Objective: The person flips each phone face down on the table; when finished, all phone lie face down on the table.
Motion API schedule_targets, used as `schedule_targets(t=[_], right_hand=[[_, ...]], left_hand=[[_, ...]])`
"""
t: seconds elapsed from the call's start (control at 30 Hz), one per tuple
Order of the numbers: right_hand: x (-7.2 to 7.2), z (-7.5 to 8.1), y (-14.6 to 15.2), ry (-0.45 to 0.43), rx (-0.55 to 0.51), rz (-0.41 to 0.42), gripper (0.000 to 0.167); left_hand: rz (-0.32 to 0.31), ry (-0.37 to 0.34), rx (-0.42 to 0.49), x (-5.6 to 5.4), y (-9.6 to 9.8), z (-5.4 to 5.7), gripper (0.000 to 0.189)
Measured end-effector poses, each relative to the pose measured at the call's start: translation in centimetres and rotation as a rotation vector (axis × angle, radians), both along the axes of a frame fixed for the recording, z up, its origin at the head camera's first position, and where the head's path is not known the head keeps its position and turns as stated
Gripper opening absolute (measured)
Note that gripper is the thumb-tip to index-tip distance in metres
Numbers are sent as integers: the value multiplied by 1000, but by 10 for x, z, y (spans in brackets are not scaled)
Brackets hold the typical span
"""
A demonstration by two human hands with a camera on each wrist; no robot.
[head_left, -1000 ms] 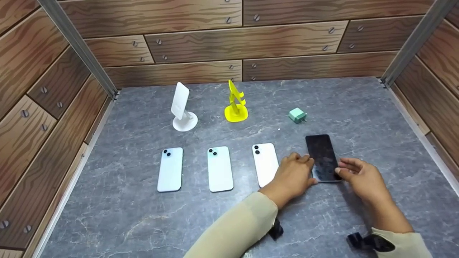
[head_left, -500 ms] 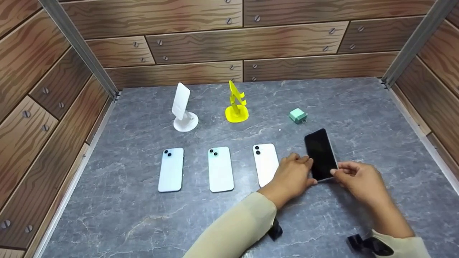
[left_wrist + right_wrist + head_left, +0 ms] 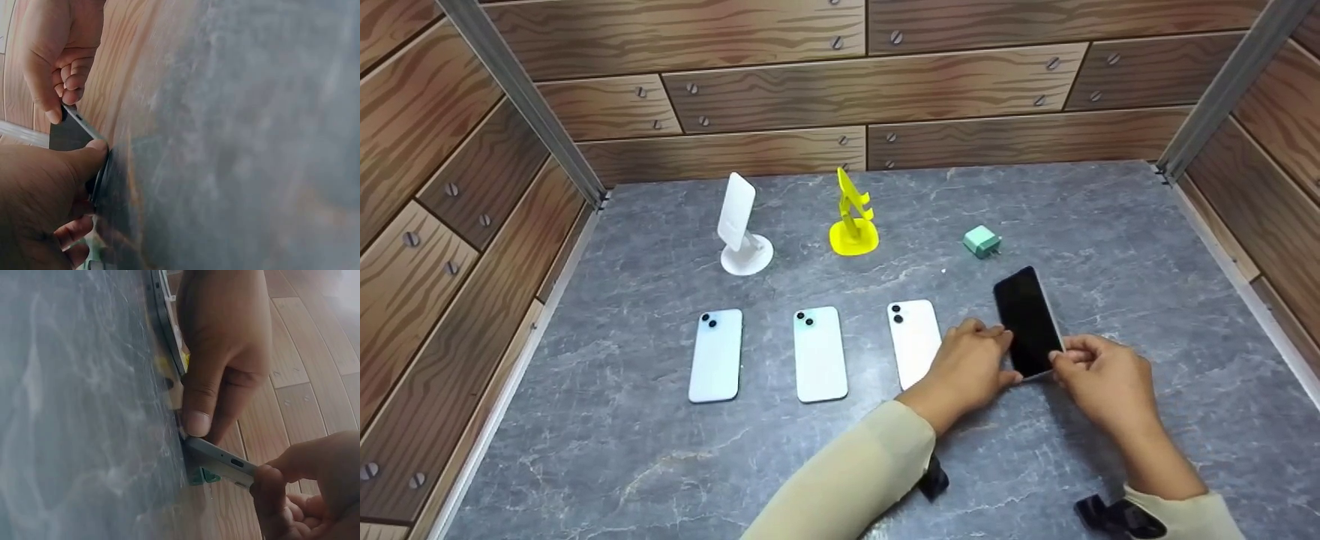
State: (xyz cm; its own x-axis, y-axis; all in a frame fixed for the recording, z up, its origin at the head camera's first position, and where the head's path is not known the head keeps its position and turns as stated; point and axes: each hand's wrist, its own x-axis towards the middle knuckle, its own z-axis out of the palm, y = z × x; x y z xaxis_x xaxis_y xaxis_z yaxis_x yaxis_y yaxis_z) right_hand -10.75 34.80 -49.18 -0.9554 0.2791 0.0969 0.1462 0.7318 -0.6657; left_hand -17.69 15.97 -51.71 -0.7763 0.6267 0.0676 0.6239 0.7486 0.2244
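Note:
A smartphone [image 3: 1026,322] with its dark screen facing up is tilted, its right edge raised off the table and its left edge low. My right hand [image 3: 1112,382] pinches that raised edge near the bottom corner between thumb and fingers. At the opposite edge my left hand [image 3: 969,365] holds the phone, thumb at the lower corner and fingers along the side. In the right wrist view the bottom edge with its charging port [image 3: 237,462] spans between both hands. A white phone [image 3: 913,341] lies face down beside my left hand, which partly covers it.
Two more pale phones, one at left [image 3: 716,356] and one in the middle [image 3: 820,356], lie face down in the row. Behind them stand a white phone stand [image 3: 742,225] and a yellow phone stand [image 3: 853,225]. A green charger plug [image 3: 982,241] sits beyond the dark-screened phone. Wood-patterned walls enclose the table.
The dark-screened phone lay flat a second ago; its right side has been lifted, tilting it leftward. My right hand moved slightly left with that edge, while my left hand stayed nearly in place.

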Motion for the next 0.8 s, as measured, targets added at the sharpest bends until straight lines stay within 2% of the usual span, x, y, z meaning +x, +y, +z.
schedule_targets(t=[0.1,0.2,0.33,0.43,0.6,0.8], right_hand=[[1,-1,-3,60,25,-7,24],[2,-2,-7,134,62,-1,19],[4,-4,-12,267,127,51,17],[5,-7,-15,380,190,103,17],[5,-11,-17,496,277,172,19],[6,-12,-19,563,364,242,22]], left_hand=[[46,-6,67,-4,0,4,59],[122,-9,142,-9,-1,11,58],[235,-13,240,-16,-5,21,60],[297,-26,329,-21,-8,28,61],[336,-32,422,-27,-12,34,61],[347,-67,453,-30,-13,33,60]])
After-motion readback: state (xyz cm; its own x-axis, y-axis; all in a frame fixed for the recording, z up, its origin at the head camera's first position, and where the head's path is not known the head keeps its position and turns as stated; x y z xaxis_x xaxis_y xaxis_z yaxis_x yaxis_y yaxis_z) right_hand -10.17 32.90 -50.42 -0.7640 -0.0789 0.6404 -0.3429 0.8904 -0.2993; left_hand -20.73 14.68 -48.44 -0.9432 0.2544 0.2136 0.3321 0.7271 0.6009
